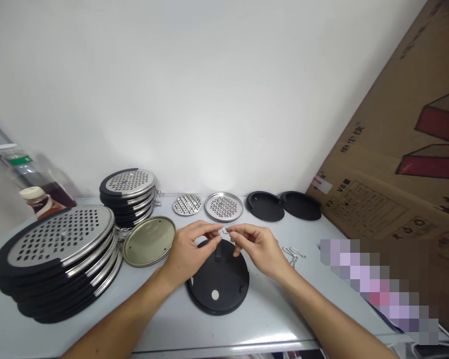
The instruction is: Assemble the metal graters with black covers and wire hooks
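A thin bent metal wire hook [225, 230] shows between the fingertips of both hands, partly covered by them. My left hand [195, 245] pinches at its left end, where a small glint of metal appears. With thumb and forefinger, my right hand [255, 244] grips the other end. Just below lies a round black disc [224, 284] with a pale round spot and a short black tab [218, 253] reaching up under the left fingertips. Whether the tab touches the wire or the fingers, I cannot tell. More bent wire hooks [294, 252] lie right of my right hand.
Two stacks of black-edged round graters [60, 239] [129, 182] stand at left, beside an olive-coloured disc [149, 242]. Along the wall are two perforated metal discs [187, 205] [223, 207] and two black discs [265, 206] [301, 205]. Bottles [41, 202] stand far left; a carton [392, 164] bounds the right.
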The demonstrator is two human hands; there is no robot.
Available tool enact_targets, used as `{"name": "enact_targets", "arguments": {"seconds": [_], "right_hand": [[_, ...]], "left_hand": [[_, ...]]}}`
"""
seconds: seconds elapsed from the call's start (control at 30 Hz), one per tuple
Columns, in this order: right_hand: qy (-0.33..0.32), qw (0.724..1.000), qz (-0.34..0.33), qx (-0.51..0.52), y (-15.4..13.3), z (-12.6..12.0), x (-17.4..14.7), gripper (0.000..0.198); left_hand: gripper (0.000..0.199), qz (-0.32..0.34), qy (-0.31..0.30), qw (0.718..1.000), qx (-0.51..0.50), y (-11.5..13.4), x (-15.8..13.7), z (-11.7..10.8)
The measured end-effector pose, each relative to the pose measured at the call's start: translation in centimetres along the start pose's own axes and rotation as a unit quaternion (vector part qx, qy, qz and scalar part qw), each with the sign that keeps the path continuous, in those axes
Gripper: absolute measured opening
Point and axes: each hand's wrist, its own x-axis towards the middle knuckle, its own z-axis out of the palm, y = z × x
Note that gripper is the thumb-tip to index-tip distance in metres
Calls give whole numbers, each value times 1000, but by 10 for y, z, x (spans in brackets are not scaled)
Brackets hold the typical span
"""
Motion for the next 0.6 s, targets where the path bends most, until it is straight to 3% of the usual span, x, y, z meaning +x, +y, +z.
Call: {"name": "enact_targets", "arguments": {"seconds": [0.1,0.23,0.4,0.6], "right_hand": [[-15,1000,-11,-11,0,1,-1,23],[-41,997,12,68,3,6,1,22],[-104,944,120,291,7,7,6,24],[-145,915,159,341,4,2,5,25]], "left_hand": [[24,-9,-11,1000,2,0,-1,1],[24,55,-49,997,21,-1,-2,2],[29,101,-49,993,43,-4,-1,1],[27,96,-49,993,38,-5,4,-4]]}}
